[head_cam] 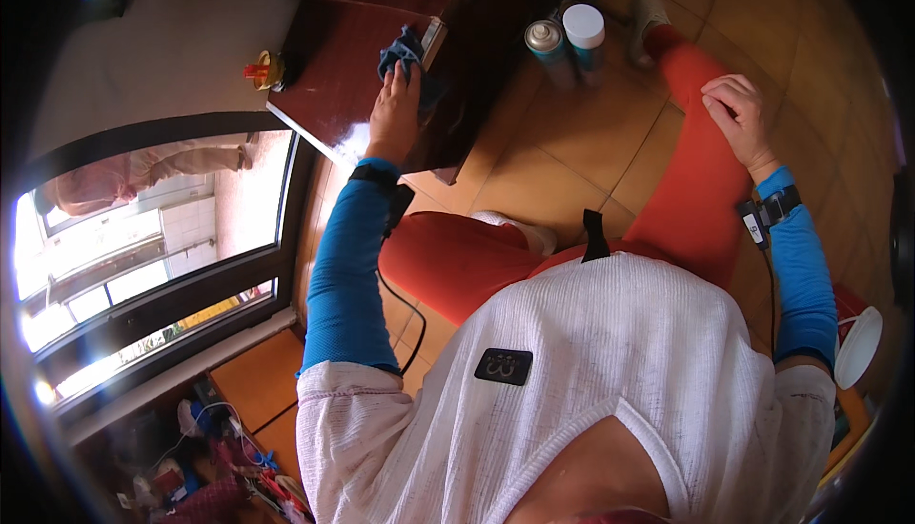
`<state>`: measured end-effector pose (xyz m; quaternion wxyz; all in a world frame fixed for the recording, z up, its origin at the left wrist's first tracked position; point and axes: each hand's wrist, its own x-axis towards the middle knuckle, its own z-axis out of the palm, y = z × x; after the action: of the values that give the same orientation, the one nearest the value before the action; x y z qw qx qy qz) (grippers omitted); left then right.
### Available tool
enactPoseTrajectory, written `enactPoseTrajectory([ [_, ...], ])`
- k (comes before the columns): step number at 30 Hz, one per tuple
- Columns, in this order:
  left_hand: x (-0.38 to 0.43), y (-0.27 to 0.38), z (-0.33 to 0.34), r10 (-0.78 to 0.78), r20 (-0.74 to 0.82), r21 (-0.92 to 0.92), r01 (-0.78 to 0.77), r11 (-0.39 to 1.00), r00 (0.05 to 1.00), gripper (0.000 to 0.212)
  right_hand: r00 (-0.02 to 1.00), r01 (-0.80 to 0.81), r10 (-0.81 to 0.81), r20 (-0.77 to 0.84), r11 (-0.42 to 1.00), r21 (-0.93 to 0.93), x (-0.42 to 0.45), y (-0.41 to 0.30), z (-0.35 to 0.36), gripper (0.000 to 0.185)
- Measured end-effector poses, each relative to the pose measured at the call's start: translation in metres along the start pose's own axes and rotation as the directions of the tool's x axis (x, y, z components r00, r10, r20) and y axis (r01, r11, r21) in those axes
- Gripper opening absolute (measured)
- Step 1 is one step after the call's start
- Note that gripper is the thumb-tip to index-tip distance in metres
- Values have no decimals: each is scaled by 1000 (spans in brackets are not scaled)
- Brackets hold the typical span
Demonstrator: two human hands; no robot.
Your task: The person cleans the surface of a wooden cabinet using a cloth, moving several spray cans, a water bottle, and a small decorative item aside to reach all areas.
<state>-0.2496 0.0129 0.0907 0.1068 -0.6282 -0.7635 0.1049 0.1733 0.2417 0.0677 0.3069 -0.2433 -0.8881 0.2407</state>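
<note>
My left hand (397, 109) presses a crumpled dark blue cloth (402, 52) on the glossy dark red wooden furniture top (336, 52). The cloth lies beside a pale metallic strip (433, 38) at the edge of the wood. Light glares off the corner nearest the window. My right hand (740, 113) rests on my knee in red trousers (704, 166), fingers loosely curled, with nothing in it.
On the tiled floor (579, 145) stand a spray can (545, 38) and a white-capped can (585, 27). An amber container with a red top (263, 72) sits by the wall. Left is a dark-framed window (286, 188); clutter (207, 452) lies below it. Near my right elbow is a bucket-like container (858, 345).
</note>
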Motion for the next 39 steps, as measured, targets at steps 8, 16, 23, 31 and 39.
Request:
enactPoseTrajectory([
  [8,-66,-72,-21,-223,-59,-360,188,914,973,44,999,44,-44,21,999,9,5,-2,3,6],
  [16,-161,-164,-75,-910,118,-993,42,-110,399,22,977,109,-89,196,990,-92,21,-26,7,11],
  [23,-263,-153,46,-876,371,-705,-522,-481,307,26,916,206,-140,377,969,-138,52,-91,27,10],
  [31,-220,-72,169,-639,655,-385,-551,-741,403,30,720,452,-461,519,879,153,164,-264,169,18],
  [39,-174,-38,172,-506,541,-558,-165,-814,672,59,558,574,-454,695,815,71,198,-294,298,54],
])
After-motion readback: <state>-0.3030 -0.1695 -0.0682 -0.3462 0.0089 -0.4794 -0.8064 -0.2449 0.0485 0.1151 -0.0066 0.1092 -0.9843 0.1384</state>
